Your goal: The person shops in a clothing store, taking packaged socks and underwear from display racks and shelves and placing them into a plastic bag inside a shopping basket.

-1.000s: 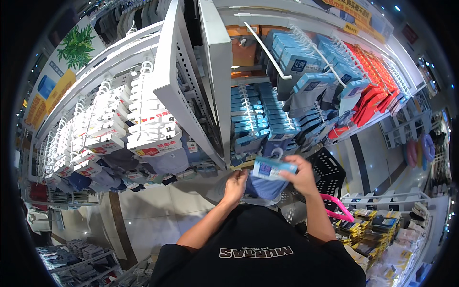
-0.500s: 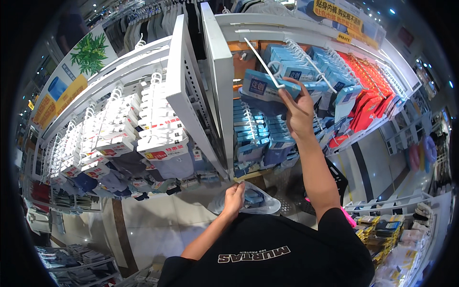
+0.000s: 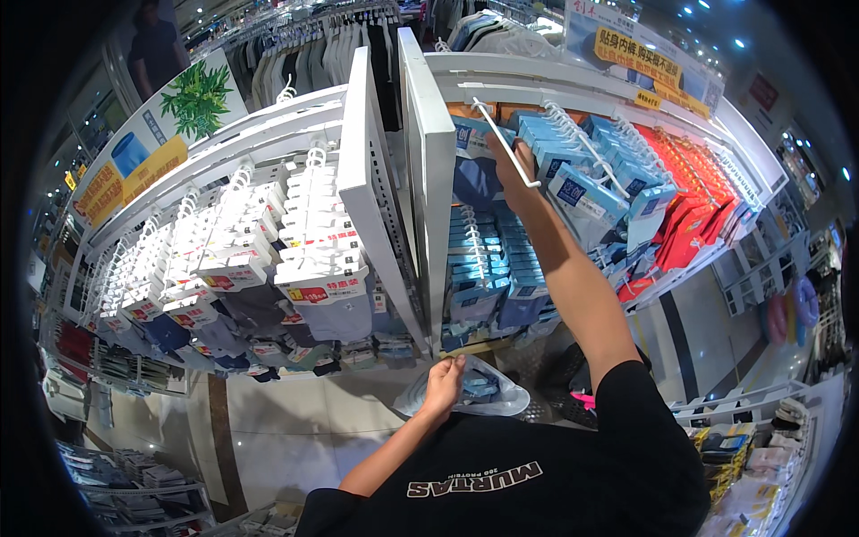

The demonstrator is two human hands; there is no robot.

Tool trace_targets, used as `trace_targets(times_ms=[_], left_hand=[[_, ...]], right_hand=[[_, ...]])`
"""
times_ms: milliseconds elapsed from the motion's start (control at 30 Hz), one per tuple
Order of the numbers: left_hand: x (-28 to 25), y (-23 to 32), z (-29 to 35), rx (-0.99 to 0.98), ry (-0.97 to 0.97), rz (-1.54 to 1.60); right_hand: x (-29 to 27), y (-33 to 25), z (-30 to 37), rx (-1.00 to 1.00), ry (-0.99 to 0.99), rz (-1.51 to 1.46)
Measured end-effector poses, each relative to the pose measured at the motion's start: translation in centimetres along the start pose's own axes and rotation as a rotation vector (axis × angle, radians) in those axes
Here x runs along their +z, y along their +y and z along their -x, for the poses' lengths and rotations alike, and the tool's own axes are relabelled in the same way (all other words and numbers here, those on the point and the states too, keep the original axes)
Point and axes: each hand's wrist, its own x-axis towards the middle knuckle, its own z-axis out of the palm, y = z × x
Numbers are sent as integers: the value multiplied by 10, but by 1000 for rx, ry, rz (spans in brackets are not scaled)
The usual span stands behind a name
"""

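My right hand (image 3: 516, 174) reaches up among the hanging goods, behind a white display hook (image 3: 507, 143). Its fingers are closed at the edge of a blue-carded pack of dark blue underwear (image 3: 476, 174), which hangs well back toward the rack's rail; the fingertips are partly hidden. Low in front of my body, my left hand (image 3: 444, 385) is closed on the gathered top of a clear plastic bag (image 3: 510, 396). Bluish packs show through the bag. To the right of my right hand, more blue-carded packs (image 3: 582, 195) hang in a dense row.
A white upright panel (image 3: 427, 161) divides this rack from the left one, where white-carded packs (image 3: 324, 291) hang in rows. Red packs (image 3: 684, 192) hang farther right. A shelf of yellow and white packs (image 3: 738, 474) stands at the lower right. A dark basket with pink (image 3: 586, 398) is by my right side.
My right hand has moved back and left along the hook, and the dark blue underwear pack has gone from the hook's front end toward the rail. My left hand still holds the bag.
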Motion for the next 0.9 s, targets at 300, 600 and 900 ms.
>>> trace_targets(times_ms=[300,600,900], left_hand=[[-5,-7,-2,80,143,-26],[-8,24,-14,-39,214,84],[5,18,-9,-132,146,77]], right_hand=[[-3,57,107,-232,-19,17],[-85,78,239,407,-882,192],[-63,194,318,88,-767,492]])
